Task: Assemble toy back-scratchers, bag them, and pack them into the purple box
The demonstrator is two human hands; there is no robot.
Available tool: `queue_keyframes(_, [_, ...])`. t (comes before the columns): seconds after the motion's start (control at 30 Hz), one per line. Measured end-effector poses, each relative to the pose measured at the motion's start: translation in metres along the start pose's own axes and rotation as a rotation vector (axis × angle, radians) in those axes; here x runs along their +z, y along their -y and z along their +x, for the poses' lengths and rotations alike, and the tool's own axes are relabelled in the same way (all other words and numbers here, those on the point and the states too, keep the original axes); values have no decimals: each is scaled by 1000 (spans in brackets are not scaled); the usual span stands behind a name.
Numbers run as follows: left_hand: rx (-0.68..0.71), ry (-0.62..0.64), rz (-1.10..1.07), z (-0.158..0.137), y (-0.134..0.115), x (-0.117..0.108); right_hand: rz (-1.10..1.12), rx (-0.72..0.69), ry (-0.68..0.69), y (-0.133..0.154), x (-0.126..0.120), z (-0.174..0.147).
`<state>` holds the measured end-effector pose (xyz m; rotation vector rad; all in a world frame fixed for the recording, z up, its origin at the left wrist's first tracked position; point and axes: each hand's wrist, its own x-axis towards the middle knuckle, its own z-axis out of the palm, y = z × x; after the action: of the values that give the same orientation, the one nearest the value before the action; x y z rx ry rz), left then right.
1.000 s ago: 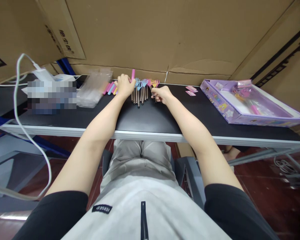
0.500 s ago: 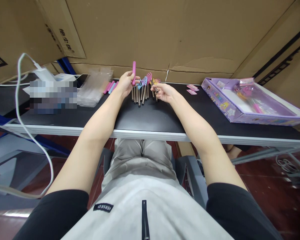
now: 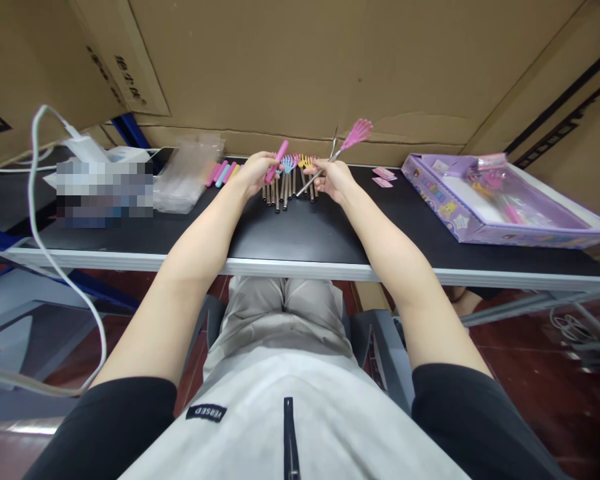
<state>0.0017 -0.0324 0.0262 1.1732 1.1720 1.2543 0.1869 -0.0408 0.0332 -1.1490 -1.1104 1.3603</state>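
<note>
Clear plastic bags (image 3: pixel 183 183) lie on the desk (image 3: pixel 300 240), left of a row of coloured tubes (image 3: pixel 223 175). Left hand (image 3: pixel 255 175) pinches a pink tube (image 3: pixel 277 162), tilted right. Between the hands lie metal rods (image 3: pixel 285 190) with coloured hand-shaped heads. Right hand (image 3: pixel 334 180) pinches a pink-headed rod (image 3: pixel 356 134), head raised rightward. Farther right: pink cards (image 3: pixel 383 177), then a purple box (image 3: pixel 430 193).

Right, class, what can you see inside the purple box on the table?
Inside the purple box lies a clear plastic packet with pink and yellow pieces in it. What lies right under those pieces is covered and cannot be seen.
</note>
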Motion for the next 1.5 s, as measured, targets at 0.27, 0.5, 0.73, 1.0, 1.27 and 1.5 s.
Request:
queue_keyframes(0.27, [40, 150, 313, -5, 2, -2, 37, 31, -68, 4, -4, 2])
queue_keyframes(0.5, [77, 312, 417, -10, 3, -5, 167, 41, -97, -1, -14, 16])
queue_keyframes(0.73, [78, 345, 478, -10, 2, -8, 217, -28, -219, 3, -16, 16])
queue_keyframes(1.0, [123, 397, 446, -8, 2, -10, 287, -36, -274, 6, -23, 17])
queue_keyframes(1.27, [171, 392, 431, -13, 0, -12, 277, -40, -259, 6, -18, 13])
queue_keyframes(1.5, [215, 296, 442, -23, -3, -5, 236, -66, -271, 6, -13, 7])
